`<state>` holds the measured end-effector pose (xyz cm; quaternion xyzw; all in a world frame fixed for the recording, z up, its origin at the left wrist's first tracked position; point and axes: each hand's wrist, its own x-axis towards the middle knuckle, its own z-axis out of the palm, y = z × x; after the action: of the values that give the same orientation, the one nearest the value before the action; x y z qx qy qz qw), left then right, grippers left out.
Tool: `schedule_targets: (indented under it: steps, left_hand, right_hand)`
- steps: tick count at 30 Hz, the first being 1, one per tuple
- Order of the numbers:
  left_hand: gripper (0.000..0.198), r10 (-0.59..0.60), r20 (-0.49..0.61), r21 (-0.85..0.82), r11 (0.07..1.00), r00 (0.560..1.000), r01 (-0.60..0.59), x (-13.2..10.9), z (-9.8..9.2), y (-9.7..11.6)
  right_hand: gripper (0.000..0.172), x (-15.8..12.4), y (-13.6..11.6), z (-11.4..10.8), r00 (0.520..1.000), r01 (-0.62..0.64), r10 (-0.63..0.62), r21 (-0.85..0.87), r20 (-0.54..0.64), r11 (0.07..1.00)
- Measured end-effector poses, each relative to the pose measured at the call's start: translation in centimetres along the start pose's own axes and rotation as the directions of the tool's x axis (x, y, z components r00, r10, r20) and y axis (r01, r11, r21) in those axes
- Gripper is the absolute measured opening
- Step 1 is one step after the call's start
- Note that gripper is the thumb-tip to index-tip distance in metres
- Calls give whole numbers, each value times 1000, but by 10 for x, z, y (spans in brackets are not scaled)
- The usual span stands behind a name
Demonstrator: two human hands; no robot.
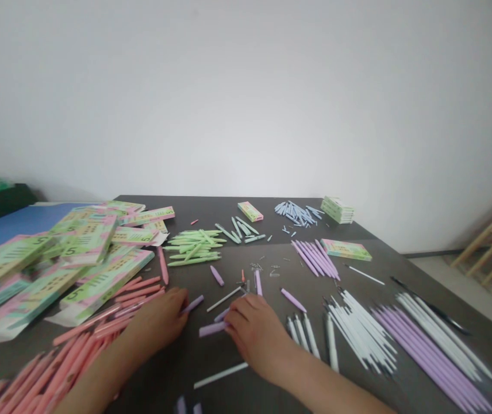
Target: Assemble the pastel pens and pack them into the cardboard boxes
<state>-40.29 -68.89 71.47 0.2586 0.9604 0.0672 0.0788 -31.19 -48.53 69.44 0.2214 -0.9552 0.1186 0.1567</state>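
My left hand point(169, 315) is closed low over the table, with a short purple pen barrel point(194, 303) sticking out from its fingertips. To its right, my right hand point(255, 328) has its fingers bent around the end of another purple pen barrel point(212, 329). One more purple piece lies partly hidden by those fingers. White refills point(224, 299) rest on the table around the right hand. Beyond the hands lie a loose purple pen part point(217, 276), an upright-looking purple piece point(258, 283) and small metal springs point(256, 267). Another purple part point(293, 299) is to the right.
Pink pens point(77, 356) pile up at the left, below many printed boxes point(91, 241). Green pens point(196, 246) and blue pen parts point(295, 213) lie farther back. White refills point(364, 330) and long purple barrels point(431, 356) fan out at the right. A stack of boxes point(337, 210) stands far right.
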Motion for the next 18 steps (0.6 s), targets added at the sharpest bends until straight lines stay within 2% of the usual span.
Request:
schedule_targets:
  steps: [3, 6, 8, 13, 18]
  left_hand:
    - [14, -29, 6, -28, 999, 1000, 29, 1, -2, -4]
    - [15, -29, 19, -52, 998, 999, 30, 1, -3, -5]
    - [15, -20, 33, -61, 998, 999, 22, -1, -4, -4]
    - [19, -7, 63, -61, 998, 998, 11, -6, -6, 0]
    - [19, -24, 76, -22, 999, 997, 25, -8, -3, 1]
  right_hand:
    - [15, 14, 13, -16, 997, -17, 24, -90, 77, 996]
    - [10, 30, 28, -22, 971, 99, -68, -125, 229, 987]
    - [9, 38, 34, -19, 955, 150, -117, -104, 273, 983]
    - [20, 45, 34, -15, 951, 149, -125, -64, 282, 987]
    - [23, 37, 28, -38, 956, 132, -130, 12, 263, 991]
